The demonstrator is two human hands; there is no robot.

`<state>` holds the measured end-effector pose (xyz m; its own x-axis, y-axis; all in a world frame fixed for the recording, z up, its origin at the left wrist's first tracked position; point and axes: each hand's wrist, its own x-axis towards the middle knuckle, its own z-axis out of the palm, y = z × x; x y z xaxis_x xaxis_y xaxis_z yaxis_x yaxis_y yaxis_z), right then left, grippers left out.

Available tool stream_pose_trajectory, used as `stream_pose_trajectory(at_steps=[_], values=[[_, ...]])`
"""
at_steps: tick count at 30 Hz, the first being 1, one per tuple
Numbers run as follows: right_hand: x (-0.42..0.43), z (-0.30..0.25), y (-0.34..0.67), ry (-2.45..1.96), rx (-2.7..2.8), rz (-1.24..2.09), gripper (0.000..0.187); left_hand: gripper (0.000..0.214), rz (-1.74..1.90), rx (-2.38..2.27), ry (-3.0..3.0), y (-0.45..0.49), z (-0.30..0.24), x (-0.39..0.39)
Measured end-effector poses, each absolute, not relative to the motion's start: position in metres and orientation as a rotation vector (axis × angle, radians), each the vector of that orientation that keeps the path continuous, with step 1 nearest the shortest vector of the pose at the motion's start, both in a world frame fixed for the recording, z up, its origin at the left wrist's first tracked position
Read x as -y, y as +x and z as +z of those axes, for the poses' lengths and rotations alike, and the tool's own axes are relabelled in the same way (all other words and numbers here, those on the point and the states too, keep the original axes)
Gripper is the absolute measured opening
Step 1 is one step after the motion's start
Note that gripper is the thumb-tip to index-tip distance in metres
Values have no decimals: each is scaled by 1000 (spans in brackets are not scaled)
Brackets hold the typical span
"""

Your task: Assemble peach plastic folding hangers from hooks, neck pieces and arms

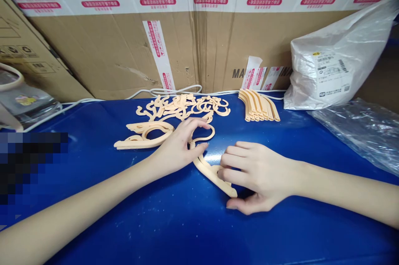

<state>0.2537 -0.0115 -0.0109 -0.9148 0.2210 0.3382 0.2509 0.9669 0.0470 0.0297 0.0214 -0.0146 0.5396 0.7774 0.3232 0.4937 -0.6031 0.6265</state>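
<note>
A beige folding hanger (205, 168) is held between my two hands, low over the blue tabletop. My left hand (182, 142) is closed at its top, thumb and fingers around the base of the hook. The hook curves out past my fingertips. At the lower end of the folded arms is my right hand (254, 175), its fingers curled against the arms and the thumb by the tip. Part of the arms is hidden behind those fingers. Left of my left hand lie folded hangers (137, 144), close together on the table.
Behind my hands is a heap of loose beige hooks (177, 107). A stack of curved beige arm pieces (257, 107) lies to its right. Cardboard boxes (124, 49) stand at the back, with a white cable (143, 92) before them. A white plastic bag (330, 65) sits at right.
</note>
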Motion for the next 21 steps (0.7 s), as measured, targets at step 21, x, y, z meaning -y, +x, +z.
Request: stream_pose_trajectory(at_steps=[21], values=[[10, -11, 254, -370, 2799, -27, 32, 54, 687, -995, 2369, 29, -14, -20]])
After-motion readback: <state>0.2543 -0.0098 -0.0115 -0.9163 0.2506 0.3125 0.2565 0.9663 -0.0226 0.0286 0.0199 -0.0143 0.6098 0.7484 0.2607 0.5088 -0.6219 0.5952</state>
